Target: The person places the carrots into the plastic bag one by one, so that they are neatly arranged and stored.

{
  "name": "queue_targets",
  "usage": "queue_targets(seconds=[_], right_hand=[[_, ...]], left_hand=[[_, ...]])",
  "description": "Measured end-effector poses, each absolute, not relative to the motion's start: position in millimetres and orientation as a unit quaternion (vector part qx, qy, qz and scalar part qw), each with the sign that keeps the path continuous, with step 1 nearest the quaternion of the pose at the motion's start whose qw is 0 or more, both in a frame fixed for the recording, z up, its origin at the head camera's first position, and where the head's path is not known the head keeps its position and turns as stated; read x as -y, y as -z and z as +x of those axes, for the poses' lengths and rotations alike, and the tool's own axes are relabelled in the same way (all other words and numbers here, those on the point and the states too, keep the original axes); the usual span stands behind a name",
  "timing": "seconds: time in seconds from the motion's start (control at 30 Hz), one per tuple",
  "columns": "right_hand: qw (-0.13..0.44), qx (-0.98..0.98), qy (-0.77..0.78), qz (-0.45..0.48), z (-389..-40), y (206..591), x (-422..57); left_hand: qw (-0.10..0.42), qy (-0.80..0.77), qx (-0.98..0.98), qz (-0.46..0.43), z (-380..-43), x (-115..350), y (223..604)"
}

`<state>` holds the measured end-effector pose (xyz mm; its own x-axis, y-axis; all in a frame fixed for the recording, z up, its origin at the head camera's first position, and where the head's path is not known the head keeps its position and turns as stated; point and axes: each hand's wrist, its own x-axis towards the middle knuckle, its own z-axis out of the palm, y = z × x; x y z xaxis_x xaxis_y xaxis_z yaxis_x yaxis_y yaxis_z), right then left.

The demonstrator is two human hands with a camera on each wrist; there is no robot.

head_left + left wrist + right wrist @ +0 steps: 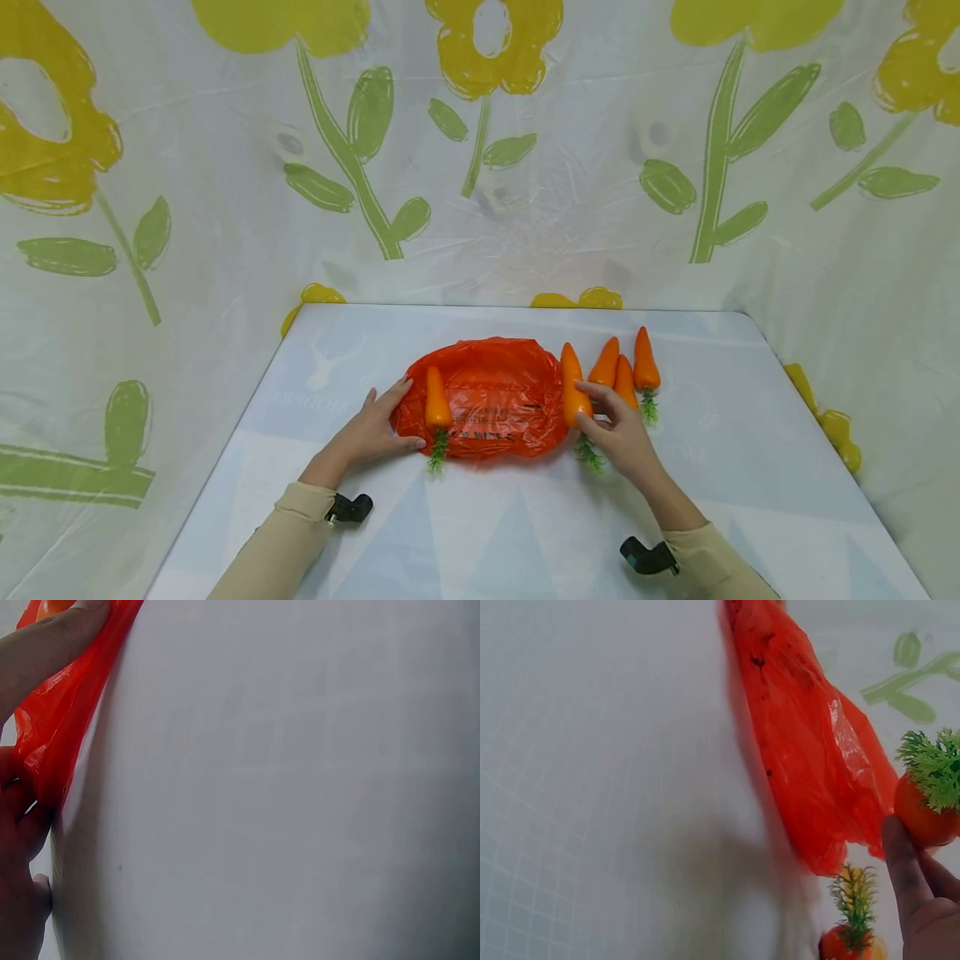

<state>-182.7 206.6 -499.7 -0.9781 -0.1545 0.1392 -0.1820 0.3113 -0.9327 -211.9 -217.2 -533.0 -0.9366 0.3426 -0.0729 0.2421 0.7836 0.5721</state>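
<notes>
A red plastic bag (487, 433) lies spread on the table with its mouth up and dark print inside. My left hand (375, 429) holds the bag's left edge, thumb toward the front and fingers along the far side. One toy carrot (437, 404) lies in the bag's left part, its green leaves over the front rim. My right hand (618, 433) pinches another carrot (572, 383) between thumb and fingers at the bag's right edge. In the right wrist view this carrot's leafy end (934, 769) shows above the fingertips.
Three more carrots lie right of the bag: one at the left (604, 362), one in the middle (625, 379) partly behind the right hand, and one at the right (646, 362). The white table (487, 533) ends at a flower-printed curtain (585, 192).
</notes>
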Motion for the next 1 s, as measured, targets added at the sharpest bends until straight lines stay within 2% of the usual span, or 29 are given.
queue_targets(seconds=[1.0], right_hand=[[-0.026, 0.803, -0.579, 0.139, -181, 499, -185]], left_hand=[[0.096, -0.293, -0.94, 0.146, -210, 217, 533]])
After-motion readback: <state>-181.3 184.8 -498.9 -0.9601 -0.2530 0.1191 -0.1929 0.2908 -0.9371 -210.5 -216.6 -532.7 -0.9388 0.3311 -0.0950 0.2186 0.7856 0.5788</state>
